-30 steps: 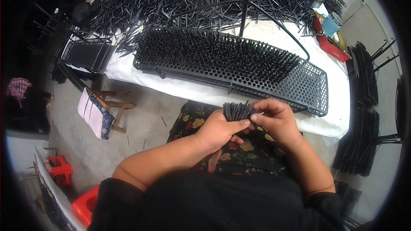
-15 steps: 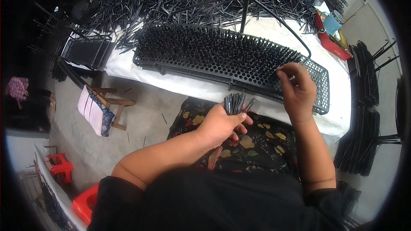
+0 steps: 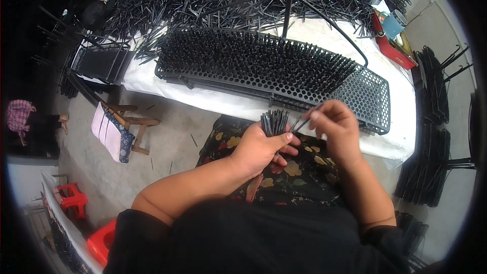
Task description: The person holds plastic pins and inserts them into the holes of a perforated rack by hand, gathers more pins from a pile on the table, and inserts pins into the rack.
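No words or numbers can be read here. The red box [image 3: 391, 50] at two o'clock, on the bench [image 3: 402, 89], has tiny pale marks [image 3: 398, 61] on its front. They look like writing but are too small to read. At five o'clock, thin pale squiggles [image 3: 276, 193] on the flowery cloth [image 3: 292, 168] can't be read either.

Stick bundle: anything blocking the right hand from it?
Nothing visible blocks it. The right hand is just right of the black stick bundle in the left hand; only thin dark sticks angle across the gap between them.
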